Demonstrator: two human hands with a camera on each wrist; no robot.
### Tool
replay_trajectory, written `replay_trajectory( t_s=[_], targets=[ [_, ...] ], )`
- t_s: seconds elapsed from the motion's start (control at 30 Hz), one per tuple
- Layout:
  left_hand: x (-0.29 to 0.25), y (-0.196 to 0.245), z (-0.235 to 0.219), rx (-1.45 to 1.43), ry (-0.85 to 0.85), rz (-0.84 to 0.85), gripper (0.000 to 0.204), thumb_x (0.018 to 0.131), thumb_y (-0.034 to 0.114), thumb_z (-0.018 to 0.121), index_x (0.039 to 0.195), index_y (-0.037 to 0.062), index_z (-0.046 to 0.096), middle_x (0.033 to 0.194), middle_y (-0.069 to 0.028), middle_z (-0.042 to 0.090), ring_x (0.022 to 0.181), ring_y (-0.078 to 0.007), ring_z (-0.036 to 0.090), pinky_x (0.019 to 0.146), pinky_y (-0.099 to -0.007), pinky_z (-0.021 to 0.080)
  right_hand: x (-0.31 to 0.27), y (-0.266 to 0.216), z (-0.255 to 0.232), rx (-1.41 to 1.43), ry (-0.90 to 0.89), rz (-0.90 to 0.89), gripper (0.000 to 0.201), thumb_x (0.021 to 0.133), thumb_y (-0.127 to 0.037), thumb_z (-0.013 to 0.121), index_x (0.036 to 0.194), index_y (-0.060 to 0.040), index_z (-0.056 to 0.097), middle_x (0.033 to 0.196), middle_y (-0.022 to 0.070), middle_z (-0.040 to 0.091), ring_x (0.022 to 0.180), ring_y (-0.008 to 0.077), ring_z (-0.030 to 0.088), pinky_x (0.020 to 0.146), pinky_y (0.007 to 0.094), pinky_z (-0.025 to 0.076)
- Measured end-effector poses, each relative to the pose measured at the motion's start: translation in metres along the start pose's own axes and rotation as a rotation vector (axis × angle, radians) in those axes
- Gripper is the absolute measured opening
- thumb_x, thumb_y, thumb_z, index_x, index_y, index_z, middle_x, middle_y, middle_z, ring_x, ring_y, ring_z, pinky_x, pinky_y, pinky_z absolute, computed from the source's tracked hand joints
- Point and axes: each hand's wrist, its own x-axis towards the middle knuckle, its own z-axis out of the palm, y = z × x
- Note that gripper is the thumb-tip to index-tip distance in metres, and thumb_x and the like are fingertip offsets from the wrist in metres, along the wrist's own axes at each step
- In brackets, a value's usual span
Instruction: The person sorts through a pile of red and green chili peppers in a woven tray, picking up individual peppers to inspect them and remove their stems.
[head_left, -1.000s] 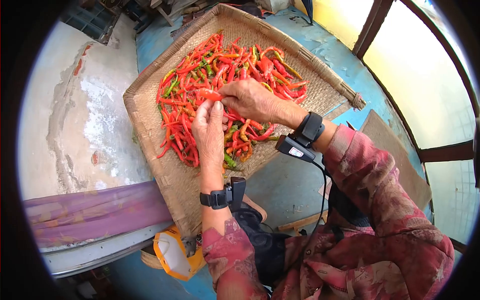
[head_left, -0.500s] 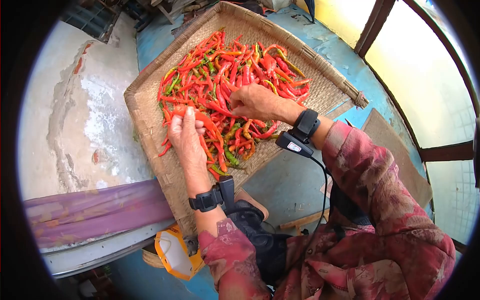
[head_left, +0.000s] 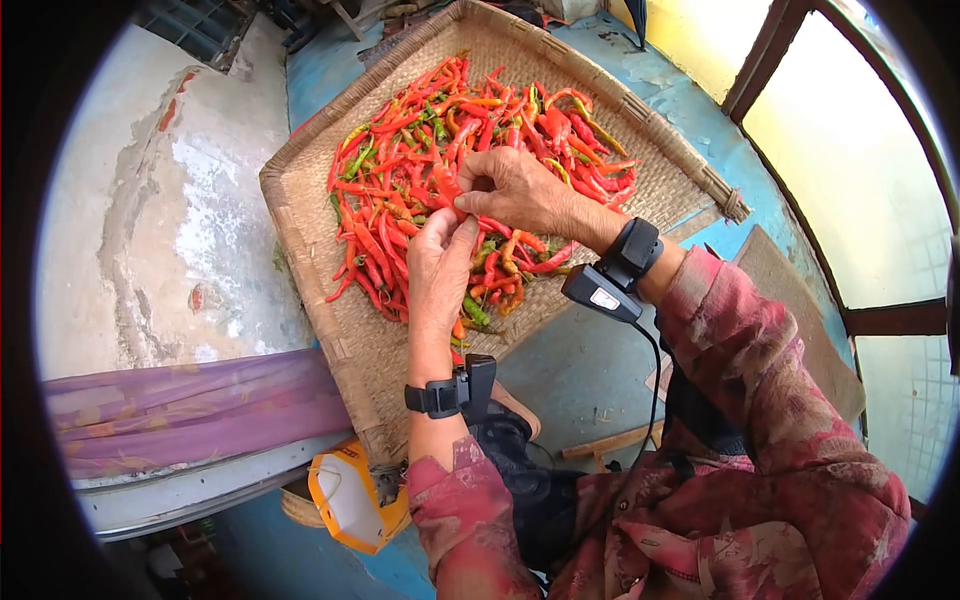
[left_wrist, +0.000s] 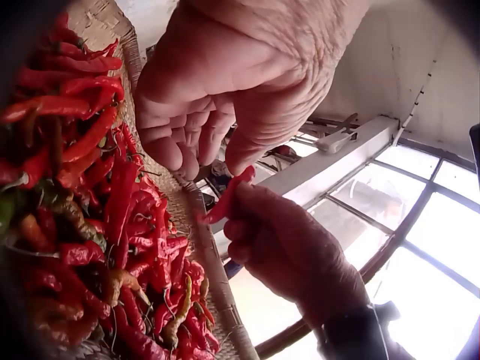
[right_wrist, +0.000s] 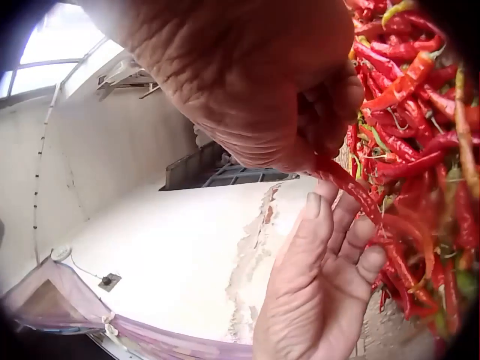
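From the head view, my left hand (head_left: 438,262) and my right hand (head_left: 520,192) met over the wide, flat woven bamboo tray (head_left: 300,205), right above the heap of long red, orange and green chilli peppers (head_left: 470,130). Both hands pinched one slim red chilli (head_left: 447,190) between fingertips, just above the pile. The tray lay on the blue-painted floor (head_left: 590,370), and a purple striped cloth (head_left: 190,410) sat off to my left, well apart from the tray.

From the left wrist view, my left hand (left_wrist: 232,90) filled the top, fingers curled, and my right hand (left_wrist: 289,251) sat below it with the red chilli (left_wrist: 227,196) nipped at its fingertips, the heap (left_wrist: 97,225) beside it.

From the right wrist view, my right hand (right_wrist: 247,82) closed its thumb and fingers on one end of the chilli (right_wrist: 352,191), while my left hand (right_wrist: 322,292) came up underneath, fingers loosely bent, touching the same chilli against the pile (right_wrist: 420,112).
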Motion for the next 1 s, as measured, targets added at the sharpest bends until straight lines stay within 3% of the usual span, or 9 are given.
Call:
replay_trajectory(
  t_s=[0.13, 0.2, 0.27, 0.47, 0.53, 0.6, 0.73, 0.93, 1.0],
  targets=[
    [0.000, 0.005, 0.000, 0.074, 0.180, -0.009, 0.021, 0.091, 0.020, 0.053, 0.091, 0.0000, 0.057, 0.075, -0.0019, 0.059, 0.062, -0.0054, 0.049, 0.055, -0.0205, 0.040, 0.004, 0.013, 0.011, 0.222, 0.087, -0.049, 0.018, 0.082, -0.017, 0.063, 0.083, 0.0001, 0.060, 0.067, 0.0079, 0.058, 0.064, 0.0127, 0.055, 0.058, 0.0313, 0.045],
    [0.004, 0.004, -0.018, 0.045, 0.266, -0.020, 0.017, 0.090, 0.017, 0.051, 0.091, 0.0006, 0.057, 0.075, -0.0024, 0.059, 0.062, -0.0047, 0.049, 0.054, -0.0203, 0.040, 0.003, 0.021, 0.014, -0.088, 0.028, -0.019, 0.020, 0.083, -0.020, 0.059, 0.088, -0.0012, 0.062, 0.071, 0.0133, 0.061, 0.068, 0.0278, 0.060, 0.063, 0.0353, 0.048],
    [0.010, -0.009, -0.040, 0.132, 0.397, 0.035, 0.018, 0.090, 0.014, 0.052, 0.097, -0.0013, 0.057, 0.078, -0.0043, 0.060, 0.063, -0.0067, 0.050, 0.057, -0.0219, 0.043, 0.001, 0.067, 0.041, -0.361, -0.054, -0.240, 0.017, 0.082, -0.016, 0.056, 0.089, -0.0022, 0.063, 0.076, 0.0158, 0.061, 0.074, 0.0331, 0.060, 0.064, 0.0383, 0.049],
    [0.016, -0.025, -0.054, 0.307, 0.629, 0.341, 0.032, 0.086, 0.013, 0.056, 0.113, -0.0040, 0.051, 0.097, -0.0120, 0.059, 0.079, -0.0150, 0.057, 0.072, -0.0283, 0.047, -0.002, 0.053, 0.057, -0.587, -0.210, -0.034, 0.021, 0.080, -0.011, 0.053, 0.096, -0.0015, 0.062, 0.083, 0.0173, 0.056, 0.080, 0.0324, 0.060, 0.069, 0.0399, 0.048],
    [0.012, -0.022, -0.046, 0.260, 0.487, 0.167, 0.037, 0.086, 0.016, 0.058, 0.115, -0.0041, 0.049, 0.103, -0.0155, 0.059, 0.089, -0.0192, 0.058, 0.080, -0.0304, 0.046, 0.001, 0.045, 0.058, -0.503, -0.145, 0.011, 0.021, 0.079, -0.009, 0.054, 0.096, 0.0002, 0.061, 0.085, 0.0170, 0.057, 0.082, 0.0323, 0.059, 0.070, 0.0392, 0.048],
    [0.011, -0.020, -0.033, 0.253, 0.402, 0.031, 0.038, 0.087, 0.019, 0.057, 0.115, -0.0046, 0.049, 0.103, -0.0154, 0.059, 0.090, -0.0196, 0.057, 0.083, -0.0310, 0.045, 0.000, 0.035, 0.053, -0.319, 0.032, -0.181, 0.018, 0.078, -0.007, 0.054, 0.093, 0.0013, 0.060, 0.086, 0.0167, 0.057, 0.083, 0.0316, 0.058, 0.070, 0.0382, 0.048],
    [0.007, -0.010, -0.017, 0.005, 0.268, -0.145, 0.036, 0.088, 0.024, 0.056, 0.114, -0.0019, 0.051, 0.100, -0.0103, 0.059, 0.084, -0.0152, 0.057, 0.068, -0.0275, 0.047, -0.008, 0.013, 0.047, -0.301, -0.015, -0.255, 0.020, 0.079, -0.004, 0.054, 0.098, 0.0017, 0.059, 0.091, 0.0156, 0.058, 0.085, 0.0319, 0.058, 0.074, 0.0378, 0.048],
    [0.008, -0.012, -0.014, -0.104, 0.244, -0.053, 0.031, 0.087, 0.024, 0.059, 0.109, 0.0030, 0.052, 0.084, 0.0006, 0.058, 0.066, -0.0049, 0.052, 0.053, -0.0177, 0.041, -0.012, 0.024, 0.027, -0.117, -0.001, -0.398, 0.014, 0.082, -0.007, 0.055, 0.090, 0.0026, 0.060, 0.082, 0.0155, 0.059, 0.081, 0.0320, 0.058, 0.073, 0.0383, 0.047],
    [0.009, -0.010, -0.014, -0.180, 0.141, -0.122, 0.026, 0.087, 0.023, 0.059, 0.103, 0.0042, 0.053, 0.082, 0.0007, 0.058, 0.064, -0.0048, 0.051, 0.052, -0.0179, 0.041, -0.012, 0.025, 0.024, -0.125, -0.141, -0.385, 0.017, 0.083, -0.010, 0.056, 0.093, 0.0022, 0.061, 0.084, 0.0155, 0.060, 0.082, 0.0311, 0.059, 0.073, 0.0390, 0.047]
  ],
)
